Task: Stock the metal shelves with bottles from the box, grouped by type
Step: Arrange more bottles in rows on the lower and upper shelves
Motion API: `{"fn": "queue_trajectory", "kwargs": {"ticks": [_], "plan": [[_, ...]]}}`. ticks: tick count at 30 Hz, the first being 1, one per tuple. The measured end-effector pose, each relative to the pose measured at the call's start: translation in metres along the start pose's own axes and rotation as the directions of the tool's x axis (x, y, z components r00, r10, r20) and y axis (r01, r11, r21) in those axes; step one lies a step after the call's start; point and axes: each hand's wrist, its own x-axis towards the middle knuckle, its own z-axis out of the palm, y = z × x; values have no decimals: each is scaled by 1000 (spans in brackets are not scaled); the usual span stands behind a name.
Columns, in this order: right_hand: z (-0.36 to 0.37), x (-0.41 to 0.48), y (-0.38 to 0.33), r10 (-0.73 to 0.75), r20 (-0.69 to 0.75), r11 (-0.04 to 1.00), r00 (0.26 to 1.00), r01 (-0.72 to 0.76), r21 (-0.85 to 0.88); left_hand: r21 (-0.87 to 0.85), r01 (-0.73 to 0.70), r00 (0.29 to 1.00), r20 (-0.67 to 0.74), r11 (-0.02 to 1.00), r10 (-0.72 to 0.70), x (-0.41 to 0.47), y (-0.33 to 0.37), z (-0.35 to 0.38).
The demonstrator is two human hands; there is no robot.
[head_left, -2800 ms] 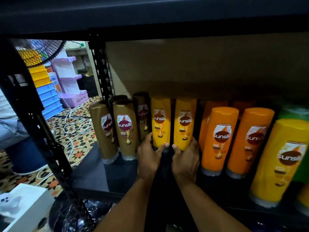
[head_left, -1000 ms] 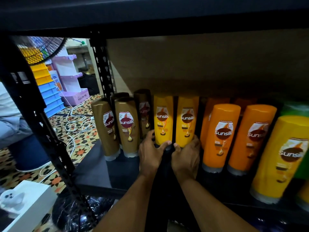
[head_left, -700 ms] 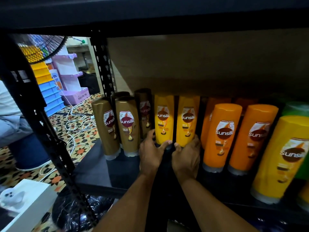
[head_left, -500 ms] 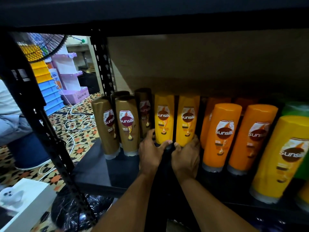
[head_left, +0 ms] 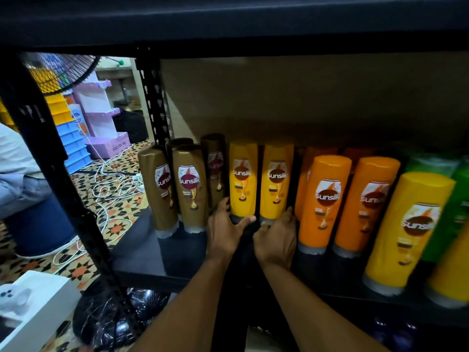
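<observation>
The left yellow bottle (head_left: pixel 243 179) and right yellow bottle (head_left: pixel 276 179) stand upright, side by side, on the black shelf (head_left: pixel 137 252). The left hand (head_left: pixel 225 229) grips the first at its base, and the right hand (head_left: pixel 276 240) grips the second. Beside them stand brown bottles (head_left: pixel 189 186) on the left and orange bottles (head_left: pixel 324 199) on the right.

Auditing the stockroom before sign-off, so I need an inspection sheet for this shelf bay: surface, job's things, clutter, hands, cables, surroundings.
Surface: dark shelf board, bare at its left front.
Job's things: standing, grouped left to right: brown bottles, left yellow bottle, right yellow bottle, orange bottles, green bottles; front yellow bottle stands front right.
Clutter: black plastic bag below the shelf; white box lower left.
Hands: left hand grips the left yellow bottle's base; right hand grips the right yellow bottle's base.
Cables: white cords tangled on the patterned floor.
Surroundings: fan, purple stand, blue and yellow bins, seated person at left.
</observation>
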Motion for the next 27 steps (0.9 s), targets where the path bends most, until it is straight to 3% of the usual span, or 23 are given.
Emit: {"fn": "queue_trajectory", "kwargs": {"ticks": [6, 13, 19, 24, 27], "plan": [[-37, -43, 3, -17, 129, 999, 991, 11, 45, 60, 35, 997, 63, 998, -38, -44, 10, -19], [-98, -80, 23, -228, 222, 969, 948, 199, 149, 12, 31, 996, 87, 999, -32, -114, 28, -49], [-188, -74, 48, -385, -8, 921, 923, 384, 64, 16, -73, 988, 140, 997, 70, -161, 75, -38], [-253, -51, 77, -364, -269, 925, 892, 379, 3, -67, -129, 968, 207, 989, 140, -179, 127, 11], [-275, -35, 103, -252, -329, 958, 910, 283, 48, -121, -118, 955, 256, 986, 146, -186, 147, 46]]}}
